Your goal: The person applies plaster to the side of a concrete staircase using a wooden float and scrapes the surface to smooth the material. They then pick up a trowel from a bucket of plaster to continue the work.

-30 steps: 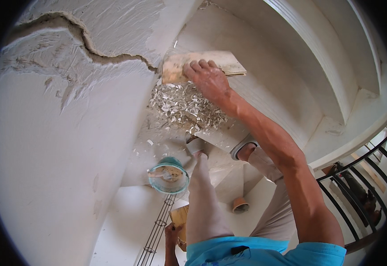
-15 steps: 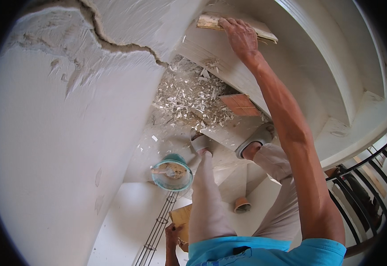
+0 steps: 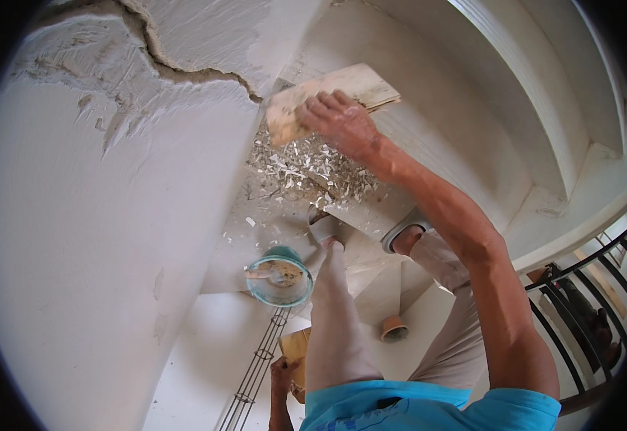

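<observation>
My right hand (image 3: 338, 123) is closed around the edge of a flat wooden board (image 3: 363, 80), tilted over the step beside the wall. Below and partly behind the board lies a heap of pale chips and grey rubble (image 3: 313, 169). At the lower left my left hand (image 3: 282, 373) grips a yellowish-brown board (image 3: 296, 348), which is partly hidden by my leg. A teal bucket (image 3: 279, 276) stands left of my leg, with sandy material and a pale-handled tool inside.
A plastered wall (image 3: 112, 215) with a long crack (image 3: 184, 74) rises on the left. Curved steps (image 3: 486, 93) climb at the right, with a dark railing (image 3: 579, 273). A wire rebar frame (image 3: 256, 366) and a small terracotta pot (image 3: 394, 329) lie lower down.
My right hand has swung the board leftward and nearer, from the upper step to above the rubble. The reddish slab beside the heap no longer shows. My left hand has barely moved.
</observation>
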`<state>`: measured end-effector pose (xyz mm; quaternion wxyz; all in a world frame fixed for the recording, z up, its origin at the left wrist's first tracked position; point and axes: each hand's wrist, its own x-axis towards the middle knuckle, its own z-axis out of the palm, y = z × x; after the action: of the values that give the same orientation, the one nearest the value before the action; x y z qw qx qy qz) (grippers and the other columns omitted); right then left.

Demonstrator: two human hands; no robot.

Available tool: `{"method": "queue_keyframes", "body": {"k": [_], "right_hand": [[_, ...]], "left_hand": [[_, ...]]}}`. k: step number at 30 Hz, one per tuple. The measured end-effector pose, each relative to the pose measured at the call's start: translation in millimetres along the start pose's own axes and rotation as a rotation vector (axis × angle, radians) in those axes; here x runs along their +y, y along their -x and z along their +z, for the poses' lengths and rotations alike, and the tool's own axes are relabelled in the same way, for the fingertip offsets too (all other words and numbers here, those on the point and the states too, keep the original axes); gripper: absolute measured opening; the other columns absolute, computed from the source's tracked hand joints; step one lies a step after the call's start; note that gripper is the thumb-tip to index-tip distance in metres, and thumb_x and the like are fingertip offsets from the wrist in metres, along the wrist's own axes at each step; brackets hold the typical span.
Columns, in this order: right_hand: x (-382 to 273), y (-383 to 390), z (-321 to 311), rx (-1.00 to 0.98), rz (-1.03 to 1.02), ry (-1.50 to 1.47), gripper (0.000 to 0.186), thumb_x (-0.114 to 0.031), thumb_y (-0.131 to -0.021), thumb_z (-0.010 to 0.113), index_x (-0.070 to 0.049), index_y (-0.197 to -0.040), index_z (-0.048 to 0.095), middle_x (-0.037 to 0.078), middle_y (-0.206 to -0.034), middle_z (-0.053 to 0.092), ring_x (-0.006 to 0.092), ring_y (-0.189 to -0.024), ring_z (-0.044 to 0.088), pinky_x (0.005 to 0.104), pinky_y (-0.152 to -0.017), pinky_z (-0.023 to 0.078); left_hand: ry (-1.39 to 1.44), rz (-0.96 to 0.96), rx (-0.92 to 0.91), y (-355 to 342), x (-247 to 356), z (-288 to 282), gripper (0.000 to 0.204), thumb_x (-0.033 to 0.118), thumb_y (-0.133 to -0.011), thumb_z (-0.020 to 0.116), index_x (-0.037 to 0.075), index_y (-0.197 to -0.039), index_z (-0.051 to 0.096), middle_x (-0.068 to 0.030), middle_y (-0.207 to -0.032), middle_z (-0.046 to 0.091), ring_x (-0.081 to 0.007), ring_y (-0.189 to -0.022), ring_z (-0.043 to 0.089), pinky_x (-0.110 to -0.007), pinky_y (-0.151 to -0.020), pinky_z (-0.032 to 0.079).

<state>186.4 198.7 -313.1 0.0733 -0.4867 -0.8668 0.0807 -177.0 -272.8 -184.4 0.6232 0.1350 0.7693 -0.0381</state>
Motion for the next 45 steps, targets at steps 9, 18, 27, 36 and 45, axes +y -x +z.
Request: {"method": "queue_keyframes", "body": {"k": [9, 18, 27, 36, 45], "right_hand": [[46.2, 18.7, -22.2, 0.236, 0.358, -0.021, 0.029, -0.007, -0.081, 0.055, -0.008, -0.11, 0.058, 0.012, -0.105, 0.065, 0.0298, -0.097, 0.063, 0.0394, -0.086, 0.049], [-37.3, 53.9, -12.3, -0.029, 0.18, -0.049, 0.038, -0.003, -0.084, 0.049, -0.009, -0.122, 0.053, 0.013, -0.112, 0.06, 0.0288, -0.106, 0.058, 0.0419, -0.09, 0.048], [48.4, -19.5, -31.8, -0.034, 0.52, -0.028, 0.045, 0.002, -0.087, 0.041, -0.012, -0.128, 0.052, 0.011, -0.128, 0.057, 0.03, -0.116, 0.055, 0.0414, -0.098, 0.046], [-22.9, 24.4, -13.4, -0.099, 0.048, -0.093, 0.041, 0.0, -0.086, 0.049, -0.011, -0.125, 0.055, 0.008, -0.115, 0.064, 0.0261, -0.102, 0.063, 0.0372, -0.091, 0.052], [84.1, 113.3, -85.9, 0.191, 0.87, 0.074, 0.032, -0.001, -0.08, 0.056, -0.011, -0.109, 0.063, 0.013, -0.103, 0.066, 0.0307, -0.091, 0.065, 0.0414, -0.078, 0.051]], "left_hand": [[0.084, -0.035, 0.021, 6.0, -8.2, -7.5, 0.023, 0.003, -0.076, 0.065, -0.005, -0.098, 0.066, -0.0072, -0.083, 0.068, -0.0115, -0.07, 0.061, -0.026, -0.063, 0.049], [-0.008, 0.01, -0.006, 11.5, 18.4, 0.4, 0.021, 0.003, -0.077, 0.065, -0.005, -0.097, 0.065, -0.0082, -0.084, 0.068, -0.0129, -0.07, 0.062, -0.027, -0.064, 0.05], [0.132, -0.022, 0.017, 6.8, -5.1, -3.1, 0.021, 0.003, -0.078, 0.064, -0.005, -0.097, 0.065, -0.0077, -0.085, 0.068, -0.0134, -0.07, 0.062, -0.027, -0.065, 0.05], [0.194, -0.036, 0.026, 11.3, -2.6, 1.7, 0.021, 0.004, -0.077, 0.066, -0.005, -0.095, 0.066, -0.0075, -0.08, 0.067, -0.0122, -0.067, 0.06, -0.026, -0.063, 0.048], [0.068, 0.045, 0.005, -6.5, -22.5, -4.4, 0.018, 0.006, -0.077, 0.066, -0.003, -0.093, 0.066, -0.0049, -0.08, 0.067, -0.0106, -0.068, 0.059, -0.026, -0.063, 0.048]]}}
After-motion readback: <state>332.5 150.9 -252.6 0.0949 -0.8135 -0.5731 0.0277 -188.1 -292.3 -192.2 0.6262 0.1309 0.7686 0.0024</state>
